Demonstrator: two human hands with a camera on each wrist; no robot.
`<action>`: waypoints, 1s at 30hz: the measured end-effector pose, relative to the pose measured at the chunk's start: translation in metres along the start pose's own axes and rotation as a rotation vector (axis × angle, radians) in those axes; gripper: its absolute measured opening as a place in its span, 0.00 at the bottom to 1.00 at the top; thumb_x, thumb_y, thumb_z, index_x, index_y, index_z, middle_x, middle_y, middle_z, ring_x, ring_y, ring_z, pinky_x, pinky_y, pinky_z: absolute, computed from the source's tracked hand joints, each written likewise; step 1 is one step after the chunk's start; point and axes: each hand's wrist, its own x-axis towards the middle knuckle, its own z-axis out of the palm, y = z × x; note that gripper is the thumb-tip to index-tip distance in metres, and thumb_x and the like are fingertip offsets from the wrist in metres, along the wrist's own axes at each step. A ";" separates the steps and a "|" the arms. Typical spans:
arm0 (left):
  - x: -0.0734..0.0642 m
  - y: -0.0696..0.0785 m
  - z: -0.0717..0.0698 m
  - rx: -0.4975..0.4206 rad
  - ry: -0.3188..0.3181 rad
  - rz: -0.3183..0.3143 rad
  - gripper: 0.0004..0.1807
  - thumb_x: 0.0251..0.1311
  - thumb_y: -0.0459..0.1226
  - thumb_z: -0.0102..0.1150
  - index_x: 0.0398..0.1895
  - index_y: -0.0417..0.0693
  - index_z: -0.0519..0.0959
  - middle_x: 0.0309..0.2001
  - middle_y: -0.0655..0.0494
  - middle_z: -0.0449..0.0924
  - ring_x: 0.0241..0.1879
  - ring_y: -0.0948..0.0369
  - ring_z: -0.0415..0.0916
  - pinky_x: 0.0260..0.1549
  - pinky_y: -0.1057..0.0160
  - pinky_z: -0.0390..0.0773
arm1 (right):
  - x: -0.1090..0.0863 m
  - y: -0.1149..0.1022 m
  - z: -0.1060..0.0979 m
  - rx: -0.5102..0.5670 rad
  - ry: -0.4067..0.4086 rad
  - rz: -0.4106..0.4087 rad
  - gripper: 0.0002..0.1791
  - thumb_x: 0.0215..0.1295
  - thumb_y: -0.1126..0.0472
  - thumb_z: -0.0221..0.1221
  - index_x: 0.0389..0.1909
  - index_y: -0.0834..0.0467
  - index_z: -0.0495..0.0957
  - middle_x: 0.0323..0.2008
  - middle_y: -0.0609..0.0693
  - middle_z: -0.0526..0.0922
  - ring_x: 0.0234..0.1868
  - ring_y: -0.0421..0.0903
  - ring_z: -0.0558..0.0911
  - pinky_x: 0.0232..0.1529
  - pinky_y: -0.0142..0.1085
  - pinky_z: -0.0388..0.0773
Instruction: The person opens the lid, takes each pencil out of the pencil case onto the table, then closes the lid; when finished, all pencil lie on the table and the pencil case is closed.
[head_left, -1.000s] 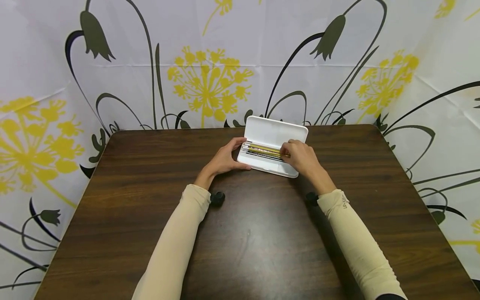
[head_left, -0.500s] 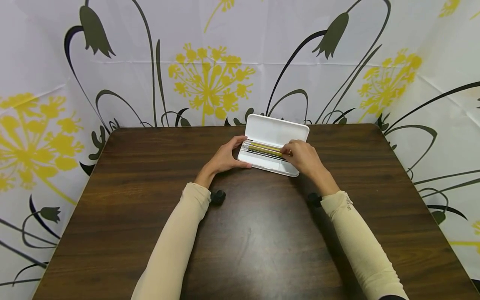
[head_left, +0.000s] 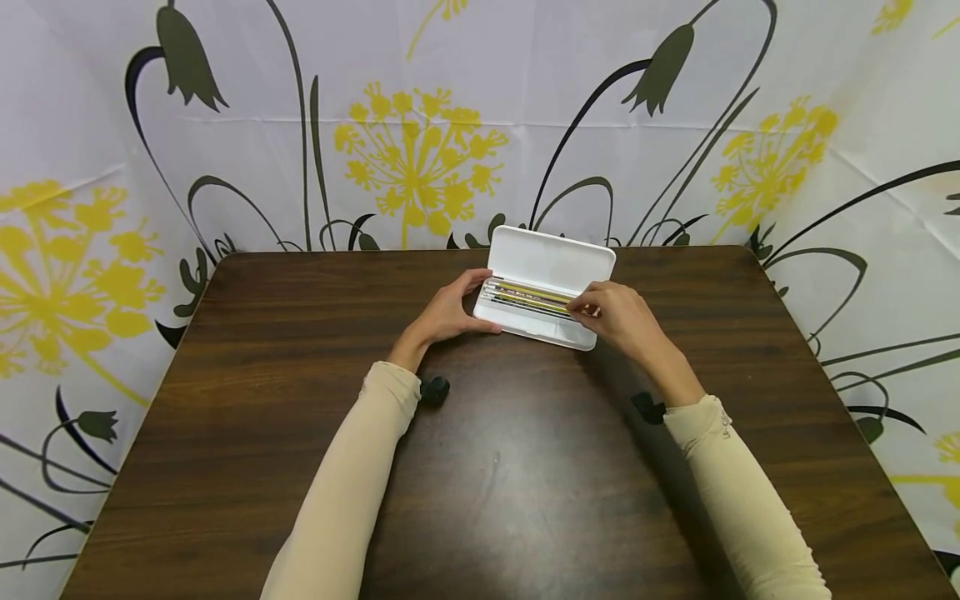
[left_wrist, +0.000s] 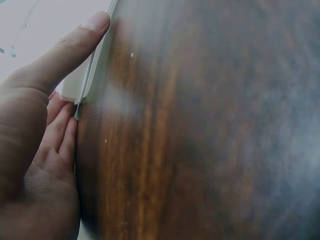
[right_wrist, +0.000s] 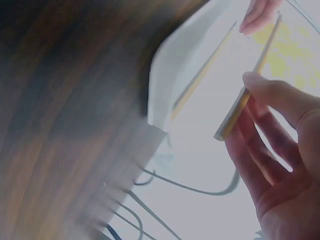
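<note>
So that the open white case [head_left: 551, 256] does not slide on the table [head_left: 480, 483], we think, our left hand [head_left: 446, 311] grips its left end; our right hand [head_left: 621, 318] pinches a yellow pencil [right_wrist: 233, 115] above it.

Legible text, brands, numbers or signs: none.
Item 1: right sleeve [head_left: 750, 492], cream; small dark lettering [head_left: 726, 425] near the cuff, on the right side; too small to read.
Item 2: row of pencils [head_left: 528, 293] in the white case [head_left: 553, 252]; fine dark marks along the row; print or pattern, cannot be told.
Item 3: pencil [right_wrist: 234, 116] pinched in the right hand [head_left: 619, 315]; barrel blurred and partly covered by fingers; any wording indiscernible.
</note>
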 end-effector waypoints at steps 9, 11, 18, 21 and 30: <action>0.002 0.000 -0.004 -0.007 0.014 0.015 0.54 0.38 0.42 0.83 0.71 0.49 0.62 0.69 0.54 0.65 0.67 0.58 0.62 0.65 0.60 0.60 | -0.030 -0.017 -0.011 0.108 -0.034 -0.147 0.09 0.54 0.68 0.71 0.36 0.55 0.88 0.34 0.44 0.83 0.31 0.41 0.80 0.28 0.36 0.76; 0.002 0.000 -0.003 -0.008 0.010 0.013 0.54 0.38 0.43 0.83 0.71 0.49 0.62 0.69 0.54 0.66 0.67 0.58 0.62 0.65 0.60 0.60 | -0.039 -0.022 -0.010 0.118 -0.047 -0.169 0.11 0.53 0.70 0.71 0.37 0.55 0.88 0.34 0.44 0.83 0.31 0.40 0.80 0.29 0.36 0.77; 0.000 0.001 0.001 -0.019 0.010 0.017 0.54 0.37 0.43 0.84 0.70 0.49 0.63 0.67 0.53 0.67 0.66 0.59 0.64 0.64 0.62 0.61 | -0.068 -0.037 -0.006 0.098 -0.064 -0.226 0.14 0.50 0.70 0.73 0.38 0.54 0.88 0.36 0.43 0.82 0.34 0.39 0.79 0.30 0.35 0.78; -0.001 0.002 0.000 -0.019 0.020 0.020 0.54 0.37 0.42 0.84 0.70 0.49 0.63 0.67 0.54 0.68 0.66 0.58 0.64 0.64 0.62 0.61 | -0.072 -0.041 -0.006 0.082 -0.048 -0.252 0.14 0.49 0.69 0.74 0.37 0.53 0.88 0.36 0.42 0.82 0.36 0.39 0.80 0.32 0.35 0.78; 0.000 0.001 0.002 -0.008 0.005 0.022 0.54 0.38 0.43 0.83 0.71 0.48 0.63 0.68 0.55 0.66 0.67 0.58 0.63 0.64 0.61 0.60 | -0.079 -0.039 0.002 0.062 -0.053 -0.257 0.13 0.50 0.68 0.74 0.36 0.52 0.88 0.35 0.41 0.82 0.36 0.37 0.79 0.32 0.34 0.78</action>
